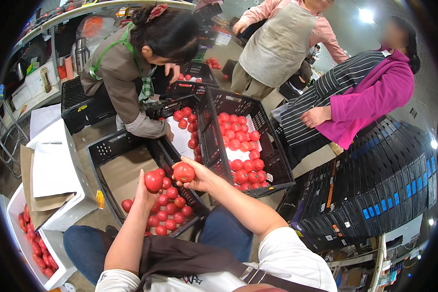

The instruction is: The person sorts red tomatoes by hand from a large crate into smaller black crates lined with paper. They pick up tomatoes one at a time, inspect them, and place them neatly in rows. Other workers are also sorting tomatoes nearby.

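Note:
My left hand (146,195) holds a large red tomato (153,181) over the near black plastic crate (106,146). Close beside it, my right hand (199,179) grips another tomato (184,172), its stem end facing up. Below both hands, several loose tomatoes (171,208) lie at the near end of that crate, on a brown paper liner (126,175). A second black crate (175,104), with white paper and tomatoes, adjoins it. To the right of that, a third crate (277,157) holds rows of tomatoes (242,176) on white paper.
A co-worker (120,73) reaches into the second crate from the left. Two people (277,40) (350,91) stand beyond the crates. Stacked black crates (365,189) rise at the right. A white foam box (64,268) of elongated red produce and a paper-topped box (80,186) stand left.

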Available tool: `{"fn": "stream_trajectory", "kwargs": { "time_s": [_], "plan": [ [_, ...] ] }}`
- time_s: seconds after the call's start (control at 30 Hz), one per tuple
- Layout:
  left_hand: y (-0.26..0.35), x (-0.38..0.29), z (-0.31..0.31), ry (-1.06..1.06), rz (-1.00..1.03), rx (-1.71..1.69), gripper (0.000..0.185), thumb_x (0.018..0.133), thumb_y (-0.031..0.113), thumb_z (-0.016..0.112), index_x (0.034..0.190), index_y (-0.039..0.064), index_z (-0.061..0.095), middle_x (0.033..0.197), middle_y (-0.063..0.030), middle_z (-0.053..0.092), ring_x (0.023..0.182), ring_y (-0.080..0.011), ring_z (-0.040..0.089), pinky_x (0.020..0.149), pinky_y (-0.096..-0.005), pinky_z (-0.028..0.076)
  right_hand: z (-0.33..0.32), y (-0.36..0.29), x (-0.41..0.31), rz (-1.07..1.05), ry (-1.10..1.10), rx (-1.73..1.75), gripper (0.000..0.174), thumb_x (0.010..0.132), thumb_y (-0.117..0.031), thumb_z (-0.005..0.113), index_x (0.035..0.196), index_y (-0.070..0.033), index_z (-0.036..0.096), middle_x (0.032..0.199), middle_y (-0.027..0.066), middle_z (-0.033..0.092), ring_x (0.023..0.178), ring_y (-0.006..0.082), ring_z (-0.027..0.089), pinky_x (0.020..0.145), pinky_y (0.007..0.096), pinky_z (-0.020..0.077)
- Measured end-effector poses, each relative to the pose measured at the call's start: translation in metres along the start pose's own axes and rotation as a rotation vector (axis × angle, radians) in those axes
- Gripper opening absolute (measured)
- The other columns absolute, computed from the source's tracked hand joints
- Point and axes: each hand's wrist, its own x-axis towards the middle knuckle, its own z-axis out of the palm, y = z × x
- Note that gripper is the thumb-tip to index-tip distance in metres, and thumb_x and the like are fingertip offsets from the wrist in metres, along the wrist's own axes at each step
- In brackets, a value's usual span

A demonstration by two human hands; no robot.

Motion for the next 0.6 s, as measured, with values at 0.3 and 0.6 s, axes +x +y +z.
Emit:
{"fn": "stream_trajectory", "kwargs": {
  "time_s": [0.3,0.6],
  "plan": [
    [-0.004,0.013,-0.035,-0.151,-0.156,0.093,0.068,0.094,0.069,0.033,0.117,0.010,0.057,0.090,-0.0108,0.067,0.072,-0.0220,0.064,0.062,-0.0308,0.053,0.002,-0.005,-0.004,-0.019,-0.015,0.017,0.049,0.097,-0.054,0.046,0.109,-0.009,0.061,0.088,0.0157,0.067,0.066,0.0275,0.066,0.047,0.0263,0.0495],
    [-0.011,0.011,-0.026,-0.201,-0.025,0.058,0.054,0.093,0.053,0.046,0.125,0.010,0.052,0.117,-0.0140,0.062,0.095,-0.0278,0.064,0.078,-0.0355,0.054,-0.003,-0.011,-0.009,-0.083,-0.024,0.146,0.051,0.097,-0.055,0.043,0.108,-0.008,0.062,0.090,0.0188,0.067,0.072,0.0292,0.066,0.052,0.0304,0.0514]
  ]
}}
